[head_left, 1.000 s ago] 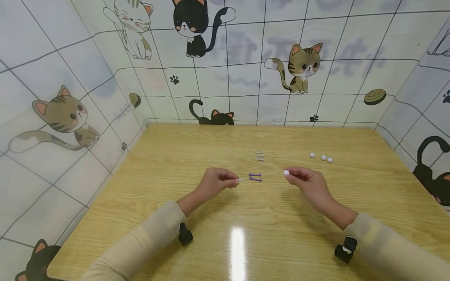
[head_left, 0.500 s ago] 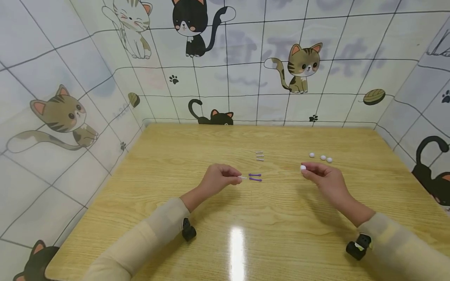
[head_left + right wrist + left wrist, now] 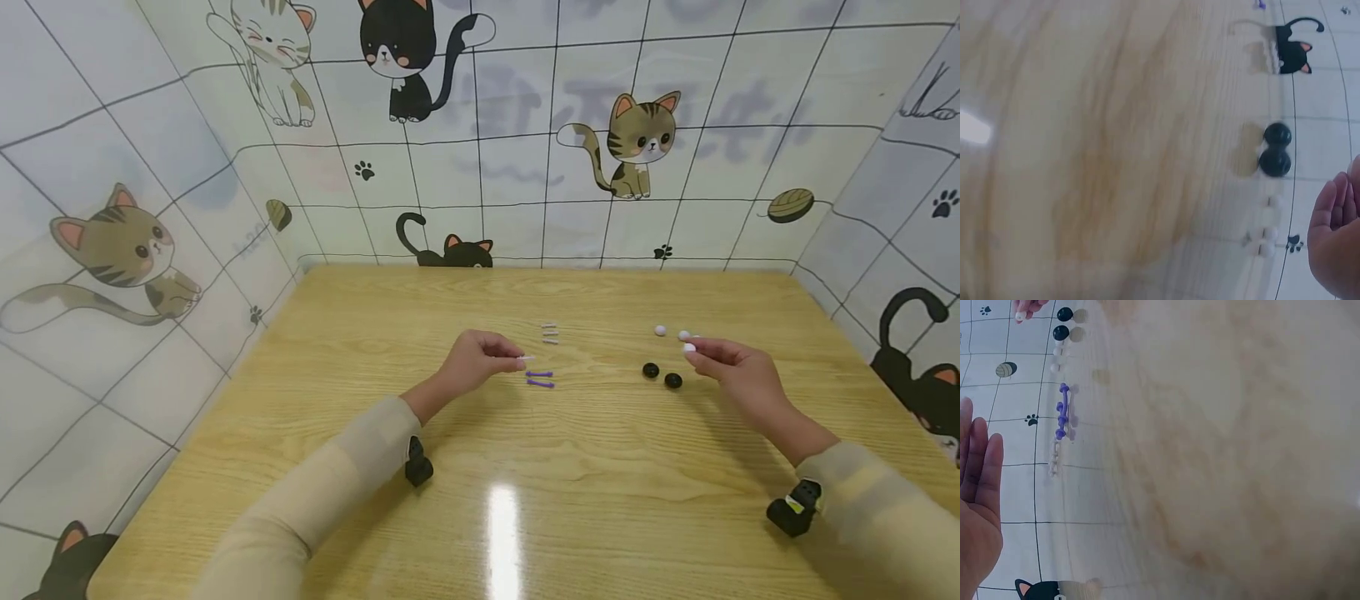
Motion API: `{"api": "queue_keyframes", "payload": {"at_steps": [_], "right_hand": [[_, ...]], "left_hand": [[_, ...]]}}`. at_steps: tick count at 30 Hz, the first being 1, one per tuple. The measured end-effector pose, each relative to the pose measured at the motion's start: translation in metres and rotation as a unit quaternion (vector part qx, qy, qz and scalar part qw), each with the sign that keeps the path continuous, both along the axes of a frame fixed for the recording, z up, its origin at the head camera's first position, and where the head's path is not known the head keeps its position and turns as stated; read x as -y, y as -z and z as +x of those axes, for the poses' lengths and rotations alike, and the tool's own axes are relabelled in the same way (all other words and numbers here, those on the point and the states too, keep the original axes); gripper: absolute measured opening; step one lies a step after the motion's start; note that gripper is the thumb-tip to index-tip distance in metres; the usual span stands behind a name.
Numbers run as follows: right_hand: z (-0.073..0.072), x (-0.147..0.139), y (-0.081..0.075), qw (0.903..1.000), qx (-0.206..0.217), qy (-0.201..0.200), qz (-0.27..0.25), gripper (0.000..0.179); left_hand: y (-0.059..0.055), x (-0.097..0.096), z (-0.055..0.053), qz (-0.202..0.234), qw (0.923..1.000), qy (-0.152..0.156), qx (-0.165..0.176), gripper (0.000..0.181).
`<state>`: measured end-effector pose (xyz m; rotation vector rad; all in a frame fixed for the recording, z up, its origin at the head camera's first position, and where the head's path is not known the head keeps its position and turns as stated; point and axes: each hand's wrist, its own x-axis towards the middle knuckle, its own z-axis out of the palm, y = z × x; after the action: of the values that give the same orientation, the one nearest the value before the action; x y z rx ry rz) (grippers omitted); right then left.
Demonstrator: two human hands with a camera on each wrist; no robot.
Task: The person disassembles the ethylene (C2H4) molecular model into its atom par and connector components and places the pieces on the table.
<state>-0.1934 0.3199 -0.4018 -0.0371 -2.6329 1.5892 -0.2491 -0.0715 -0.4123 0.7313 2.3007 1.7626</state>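
My left hand [image 3: 480, 364] pinches a short thin white rod [image 3: 528, 357] between thumb and fingertips, raised over the table's middle. Just beyond its fingertips lie two purple rods with knobbed ends [image 3: 540, 384]; farther back is a row of three short white rods [image 3: 550, 332]. In the head view, my right hand [image 3: 738, 375] holds a small white ball [image 3: 689, 348] by its fingertips. Two black balls [image 3: 651, 370] sit to the left of that hand. Behind it are white balls [image 3: 660, 331], one partly hidden by the fingers. The left wrist view shows the purple rods [image 3: 1062, 412] from low down.
The wooden table [image 3: 420, 300] meets a wall covering [image 3: 517, 167] printed with cats and grid lines at the back and sides. A bright light reflection [image 3: 503, 533] lies on the table near the front.
My right hand has moved right with the white ball, uncovering the two black balls. My left hand has shifted slightly right and away from me, still holding the white rod.
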Motion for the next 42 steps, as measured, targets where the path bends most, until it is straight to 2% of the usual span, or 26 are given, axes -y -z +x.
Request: {"api": "queue_keyframes", "payload": {"at_steps": [8, 15, 19, 23, 29, 36, 42], "right_hand": [[-0.015, -0.023, 0.007, 0.9990, 0.029, 0.005, 0.034, 0.061], [-0.026, -0.042, 0.015, 0.9945, 0.043, 0.021, 0.093, 0.063], [-0.030, -0.050, 0.016, 0.9945, 0.047, 0.023, 0.091, 0.060], [-0.034, -0.053, 0.018, 0.9952, 0.055, 0.018, 0.079, 0.059], [-0.040, -0.056, 0.021, 0.9928, 0.064, 0.020, 0.099, 0.056], [-0.045, -0.056, 0.023, 0.9893, 0.056, 0.018, 0.134, 0.055], [-0.049, -0.056, 0.027, 0.9878, 0.060, 0.023, 0.142, 0.052]], "left_hand": [[0.000, -0.007, -0.021, -0.010, 0.9999, -0.010, 0.010, 0.013], [0.002, -0.014, -0.035, -0.055, 0.9981, -0.018, 0.019, 0.011], [0.005, -0.018, -0.042, -0.077, 0.9965, -0.017, 0.027, 0.010], [0.009, -0.021, -0.048, -0.093, 0.9951, -0.021, 0.028, 0.010], [0.016, -0.026, -0.055, -0.112, 0.9933, -0.013, 0.027, 0.011], [0.021, -0.032, -0.059, -0.123, 0.9921, -0.012, 0.025, 0.009], [0.024, -0.037, -0.060, -0.132, 0.9908, -0.017, 0.023, 0.007]]}}
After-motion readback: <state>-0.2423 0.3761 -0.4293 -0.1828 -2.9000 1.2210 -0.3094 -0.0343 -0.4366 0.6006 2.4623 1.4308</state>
